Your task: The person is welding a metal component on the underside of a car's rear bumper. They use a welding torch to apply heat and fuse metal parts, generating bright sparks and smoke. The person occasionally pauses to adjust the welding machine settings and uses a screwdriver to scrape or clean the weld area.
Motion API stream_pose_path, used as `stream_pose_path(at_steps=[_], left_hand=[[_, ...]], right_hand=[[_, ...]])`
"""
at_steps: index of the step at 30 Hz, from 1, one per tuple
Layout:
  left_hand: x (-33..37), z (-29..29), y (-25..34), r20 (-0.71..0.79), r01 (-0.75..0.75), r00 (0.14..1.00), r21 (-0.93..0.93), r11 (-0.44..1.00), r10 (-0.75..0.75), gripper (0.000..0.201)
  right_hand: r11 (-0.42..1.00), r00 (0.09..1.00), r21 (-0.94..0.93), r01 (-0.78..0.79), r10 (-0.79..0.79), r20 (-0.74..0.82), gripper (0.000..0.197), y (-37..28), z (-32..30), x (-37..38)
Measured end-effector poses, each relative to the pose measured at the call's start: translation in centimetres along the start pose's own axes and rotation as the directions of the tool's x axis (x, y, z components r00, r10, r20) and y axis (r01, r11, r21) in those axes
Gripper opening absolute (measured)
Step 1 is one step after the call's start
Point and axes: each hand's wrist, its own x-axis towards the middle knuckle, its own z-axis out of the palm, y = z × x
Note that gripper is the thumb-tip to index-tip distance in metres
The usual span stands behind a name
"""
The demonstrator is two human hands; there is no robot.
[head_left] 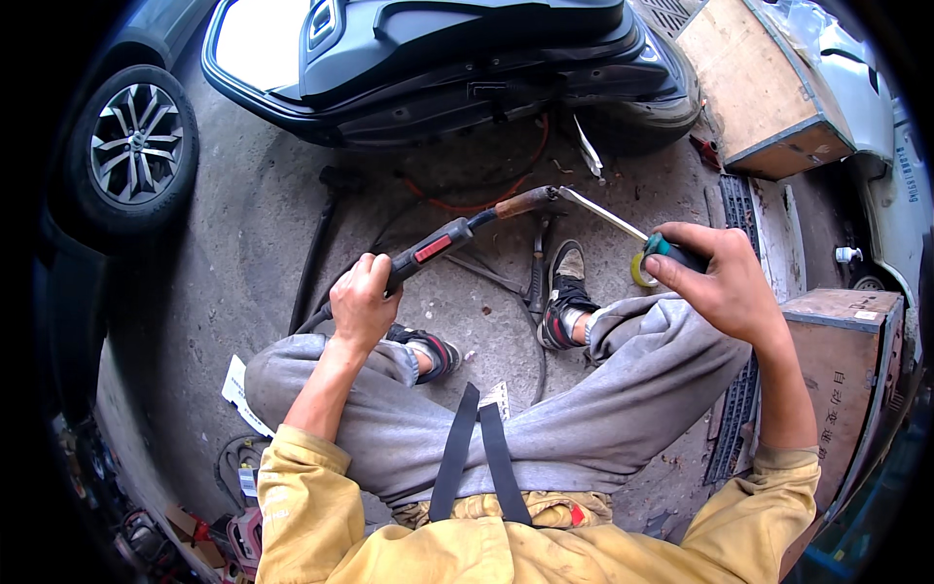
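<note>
My left hand (364, 298) is closed around the dark handle of a welding torch (428, 247) with a red trigger. The torch's neck points up to the right and ends in a brownish, worn nozzle. In my right hand (715, 279) is a screwdriver (615, 221) with a green and black handle. Its bright shaft reaches left, and the tip meets the open end of the nozzle; whether it goes inside I cannot tell. A yellow ring-shaped thing (641, 270), perhaps a tape roll, shows partly behind the screwdriver handle.
My legs are bent, with shoes (566, 297) on the concrete. A hammer (538, 268) and a long-handled sledgehammer (321, 234) lie ahead. A car door panel (457, 73) is beyond. Wooden crates (769, 78) stand right; a car wheel (136, 146) is at left. Cables cross the floor.
</note>
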Motion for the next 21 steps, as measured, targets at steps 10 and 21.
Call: stream_pose_path(at_steps=[10,21], left_hand=[[0.18,0.15,-0.03,0.004,0.008,1.000,-0.016,1.000,-0.008,0.034],[0.24,0.29,0.06,0.014,0.007,1.000,-0.006,1.000,-0.007,0.033]], right_hand=[[0.999,1.000,0.049,-0.023,0.022,0.018,0.034,0.76,-0.09,0.36],[1.000,1.000,-0.002,0.011,-0.011,0.017,0.027,0.53,0.40,0.58]])
